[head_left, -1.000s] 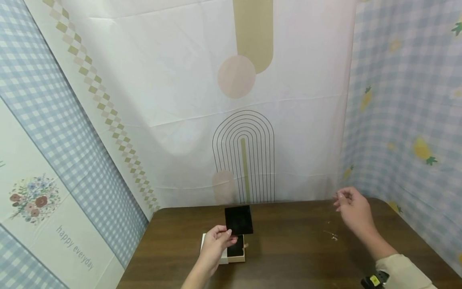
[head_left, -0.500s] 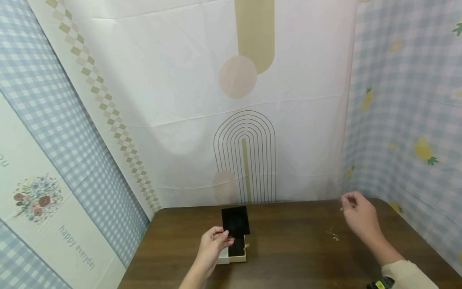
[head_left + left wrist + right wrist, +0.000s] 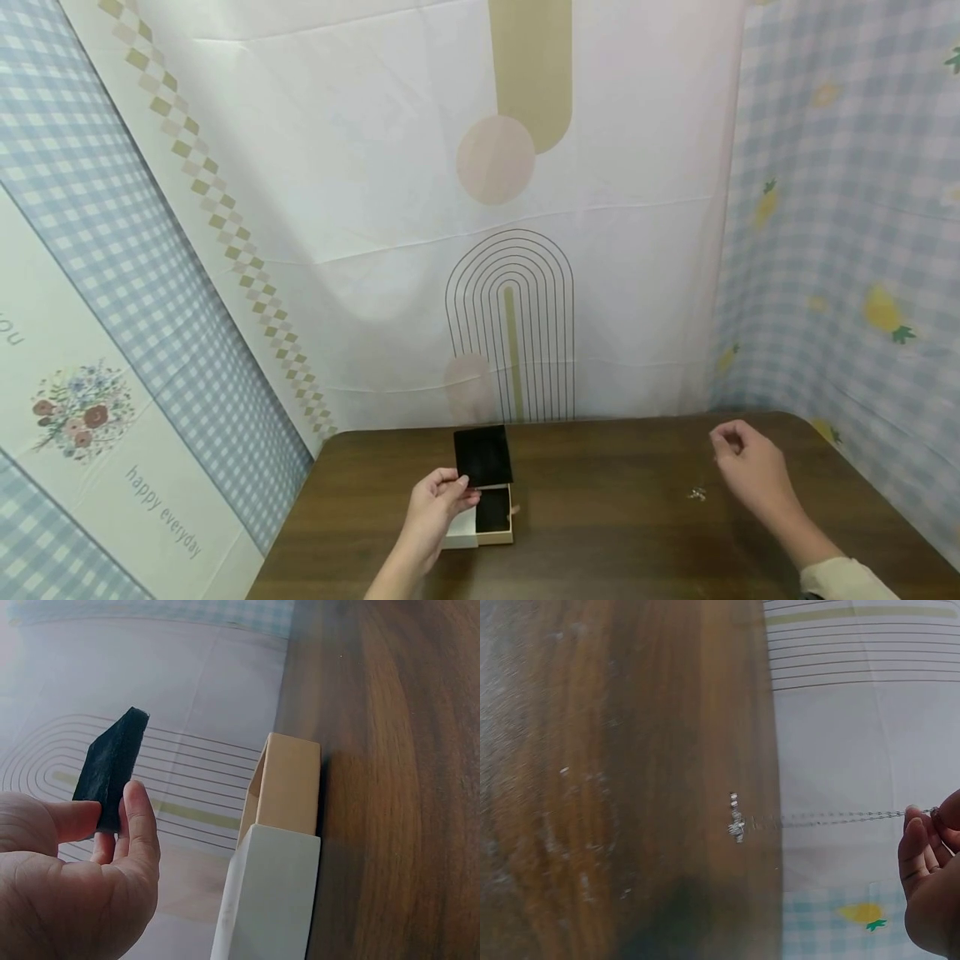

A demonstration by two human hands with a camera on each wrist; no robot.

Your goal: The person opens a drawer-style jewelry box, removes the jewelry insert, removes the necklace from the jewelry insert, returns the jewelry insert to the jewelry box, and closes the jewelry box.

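My left hand (image 3: 438,508) pinches a thin square black pad (image 3: 483,457) by its lower corner, thumb on one side and fingers on the other. The pad is tilted up above a small drawer box (image 3: 483,537). In the left wrist view, the box shows a white sleeve (image 3: 274,892) and a tan drawer (image 3: 291,784) slid partly out; black lining shows inside from the head view. At the right, my right hand (image 3: 750,458) pinches a fine necklace chain (image 3: 847,818) between thumb and fingertips. Its silvery pendant (image 3: 736,825) hangs below; whether it touches the table I cannot tell.
A brown wooden table (image 3: 600,500) carries everything. Behind it hangs a white patterned cloth (image 3: 375,208), with checked cloths at the left and right (image 3: 840,208). A small ribbon tab (image 3: 515,509) sticks out from the drawer's right side.
My left hand has shifted slightly left with the pad. My right hand has moved a little right and down, and the chain that trailed beside the pendant now hangs straighter.
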